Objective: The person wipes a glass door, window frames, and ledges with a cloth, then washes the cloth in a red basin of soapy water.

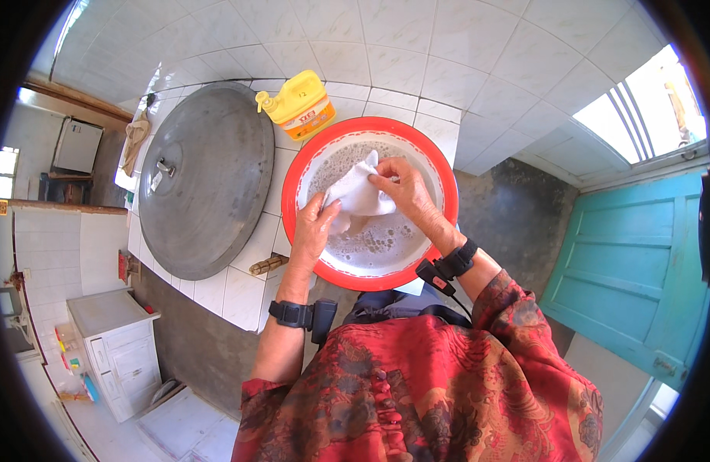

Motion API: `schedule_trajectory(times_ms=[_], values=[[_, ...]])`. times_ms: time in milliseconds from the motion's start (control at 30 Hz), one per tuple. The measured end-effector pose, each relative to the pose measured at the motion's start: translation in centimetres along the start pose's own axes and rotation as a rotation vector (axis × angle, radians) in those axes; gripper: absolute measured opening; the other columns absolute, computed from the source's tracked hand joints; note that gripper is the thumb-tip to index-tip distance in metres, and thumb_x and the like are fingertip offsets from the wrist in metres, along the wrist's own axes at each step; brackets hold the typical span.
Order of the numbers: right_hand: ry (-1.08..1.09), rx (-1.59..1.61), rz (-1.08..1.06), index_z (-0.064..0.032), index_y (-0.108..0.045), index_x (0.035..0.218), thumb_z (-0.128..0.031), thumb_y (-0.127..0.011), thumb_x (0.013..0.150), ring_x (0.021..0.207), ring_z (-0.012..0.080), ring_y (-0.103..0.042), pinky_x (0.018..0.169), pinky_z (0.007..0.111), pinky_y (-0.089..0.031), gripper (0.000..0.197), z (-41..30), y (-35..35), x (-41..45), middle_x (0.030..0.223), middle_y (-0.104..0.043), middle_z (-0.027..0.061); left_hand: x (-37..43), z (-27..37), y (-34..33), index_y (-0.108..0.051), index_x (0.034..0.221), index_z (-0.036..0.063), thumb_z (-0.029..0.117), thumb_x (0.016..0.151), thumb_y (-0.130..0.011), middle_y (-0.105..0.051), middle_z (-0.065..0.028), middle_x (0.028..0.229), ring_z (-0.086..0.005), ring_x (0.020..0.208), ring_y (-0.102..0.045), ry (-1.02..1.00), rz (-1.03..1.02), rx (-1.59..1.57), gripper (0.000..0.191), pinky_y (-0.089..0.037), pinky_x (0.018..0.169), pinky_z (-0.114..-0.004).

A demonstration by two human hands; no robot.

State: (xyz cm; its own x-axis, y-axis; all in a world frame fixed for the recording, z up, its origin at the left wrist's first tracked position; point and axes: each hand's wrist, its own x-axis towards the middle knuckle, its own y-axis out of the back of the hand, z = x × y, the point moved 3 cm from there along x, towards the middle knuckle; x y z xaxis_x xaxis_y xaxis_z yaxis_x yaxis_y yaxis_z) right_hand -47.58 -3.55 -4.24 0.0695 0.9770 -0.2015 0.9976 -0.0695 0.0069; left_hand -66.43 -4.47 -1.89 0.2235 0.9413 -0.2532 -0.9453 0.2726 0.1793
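Note:
Between my two hands a wet white cloth point(357, 190) is stretched just over soapy water point(378, 242). My left hand point(313, 228) grips its lower left edge, the thumb lying on the fabric. At the upper right, my right hand point(405, 187) pinches the cloth between thumb and fingers. Part of the cloth hangs down to the foamy surface, and its lower end is hard to make out. The water fills a white enamel basin with a wide red rim point(369, 283), which stands at the right end of a white tiled counter.
A large round grey metal lid point(210, 185) covers much of the counter at left. Behind the basin stands a yellow pump bottle of detergent point(305, 110). A short brown handle-like piece point(268, 265) juts at the front edge. A turquoise door point(626, 277) is at right, a white cabinet point(121, 358) at lower left.

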Motion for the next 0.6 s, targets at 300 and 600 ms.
schedule_trajectory(times_ms=[300, 600], values=[[0.161, -0.122, -0.138, -0.0039, -0.057, 0.085, -0.021, -0.058, 0.079, 0.085, 0.019, -0.053, 0.078, 0.03, -0.042, 0.018, -1.2, -0.5, -0.3, 0.089, -0.057, 0.0108, 0.8, 0.1, -0.5, -0.052, 0.105, -0.0001, 0.025, 0.088, -0.047, -0.055, -0.0046, 0.096, -0.0108, 0.086, -0.048, -0.175, 0.11, -0.316, 0.031, -0.039, 0.077, -0.024], [-0.024, -0.014, -0.32, -0.0028, -0.058, 0.098, -0.038, -0.05, 0.086, 0.077, 0.0101, -0.05, 0.07, 0.023, -0.041, 0.038, 2.0, -2.2, -0.5, 0.082, -0.056, 0.0053, 1.5, -1.9, -1.4, -0.051, 0.104, -0.0001, 0.027, 0.088, -0.047, -0.055, -0.0063, 0.097, -0.0131, 0.089, -0.051, 0.026, 0.168, -0.658, 0.032, -0.04, 0.08, -0.026]])
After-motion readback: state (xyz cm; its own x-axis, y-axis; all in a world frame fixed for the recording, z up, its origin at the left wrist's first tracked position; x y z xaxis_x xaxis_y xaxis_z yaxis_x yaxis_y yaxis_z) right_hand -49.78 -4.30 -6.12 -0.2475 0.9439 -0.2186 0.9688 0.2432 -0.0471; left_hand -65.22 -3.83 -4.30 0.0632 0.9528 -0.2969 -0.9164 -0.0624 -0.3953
